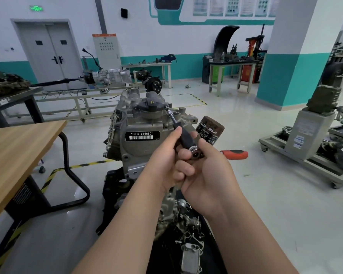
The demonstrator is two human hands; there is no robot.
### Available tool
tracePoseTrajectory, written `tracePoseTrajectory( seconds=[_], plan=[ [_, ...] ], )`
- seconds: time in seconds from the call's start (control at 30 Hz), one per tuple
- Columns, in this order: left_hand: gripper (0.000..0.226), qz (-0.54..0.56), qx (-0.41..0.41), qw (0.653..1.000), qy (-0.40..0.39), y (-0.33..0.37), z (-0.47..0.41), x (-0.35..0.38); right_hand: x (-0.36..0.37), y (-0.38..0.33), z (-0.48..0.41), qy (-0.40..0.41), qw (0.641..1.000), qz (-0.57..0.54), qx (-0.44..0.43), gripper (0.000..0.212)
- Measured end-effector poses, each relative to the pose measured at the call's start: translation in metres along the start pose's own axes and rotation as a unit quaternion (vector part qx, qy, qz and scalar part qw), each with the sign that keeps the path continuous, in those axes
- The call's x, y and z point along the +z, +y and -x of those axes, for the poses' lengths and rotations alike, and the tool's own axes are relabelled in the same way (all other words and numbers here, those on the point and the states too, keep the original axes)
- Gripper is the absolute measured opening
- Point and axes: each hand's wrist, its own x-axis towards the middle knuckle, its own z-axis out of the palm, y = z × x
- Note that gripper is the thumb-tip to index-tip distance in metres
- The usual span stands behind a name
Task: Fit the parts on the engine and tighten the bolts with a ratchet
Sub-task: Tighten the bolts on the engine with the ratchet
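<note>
Centrally, the left hand (163, 161) gripped the black extension bar (183, 138), and the right hand (206, 175) curled around the red-handled ratchet (235, 154). The bar's tip met a bolt (167, 107) atop the engine (131, 153), left of the oil filter (210, 130).

Site: automotive workshop, apparently a training one.

Evidence:
- Bare engine (139, 123) on a stand in mid-floor, with loose metal parts (190, 224) heaped below it.
- Gearbox (105, 77) with shaft mounted on a long frame (67, 95); wheel hub (154, 85) beside it.
- Second greasy unit (325, 95) on a wheeled stand, right.
- Counters (147, 65) along the far wall carry a blue vise (169, 57) and scattered parts.
- Red shop machine (253, 46) at the back.
- Yellow-black tape (200, 99) marks bays on the floor.
- Control cabinet (106, 50), wall posters (234, 5), green exit sign (36, 8).
- Ratchet (236, 154) in use.
</note>
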Motion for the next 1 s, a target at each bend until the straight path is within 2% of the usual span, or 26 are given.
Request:
tracePoseTrajectory(
  seconds=[0.3,0.4,0.47,0.53,0.6,0.63,0.7,0.73,0.77,0.8,0.87,0.93,0.97,1.0],
  plan=[
    [0.044,-0.022,0.005,1.0,0.011,0.0,0.001,0.0,0.001,0.001,-0.001,0.018,0.987,0.156,-0.042,0.034],
    [0.046,-0.018,-0.005,1.0,-0.003,0.0,-0.003,-0.002,0.0,0.0,-0.001,0.039,0.97,0.234,-0.056,0.04],
    [0.044,-0.01,-0.001,1.0,-0.009,-0.001,-0.005,0.0,-0.002,-0.002,-0.002,0.059,0.943,0.316,-0.081,0.039],
    [0.037,0.039,0.019,0.999,-0.015,-0.001,-0.007,0.002,-0.003,-0.006,-0.001,0.073,0.887,0.438,-0.127,0.031],
    [0.037,0.054,0.038,0.998,-0.02,-0.001,-0.007,0.002,-0.002,-0.011,0.001,0.072,0.8,0.568,-0.181,0.017],
    [0.038,0.044,0.039,0.998,-0.024,-0.002,-0.007,0.002,-0.002,-0.013,0.001,0.071,0.742,0.636,-0.2,0.016],
    [0.045,0.04,0.032,0.998,-0.029,-0.002,-0.006,0.0,0.0,-0.013,0.004,0.073,0.592,0.772,-0.219,0.019],
    [0.048,0.046,0.029,0.998,-0.03,-0.002,-0.007,-0.002,0.002,-0.012,0.005,0.074,0.528,0.813,-0.233,0.019],
    [0.053,0.054,0.027,0.998,-0.035,-0.002,-0.007,-0.003,0.004,-0.01,0.006,0.076,0.49,0.833,-0.246,0.019],
    [0.058,0.06,0.025,0.997,-0.039,-0.002,-0.006,-0.003,0.005,-0.008,0.005,0.079,0.476,0.838,-0.254,0.019],
    [0.061,0.074,0.021,0.996,-0.052,-0.001,-0.004,-0.003,0.005,-0.006,0.003,0.085,0.482,0.831,-0.265,0.018],
    [0.056,0.077,0.014,0.996,-0.048,-0.001,-0.004,-0.004,0.002,-0.006,0.0,0.079,0.503,0.817,-0.271,0.017],
    [0.051,0.072,0.014,0.996,-0.044,-0.001,-0.004,-0.003,-0.001,-0.006,-0.001,0.07,0.529,0.803,-0.265,0.016],
    [0.045,0.065,0.012,0.997,-0.04,0.0,-0.002,-0.002,-0.002,-0.006,-0.002,0.062,0.575,0.776,-0.252,0.015]
  ],
)
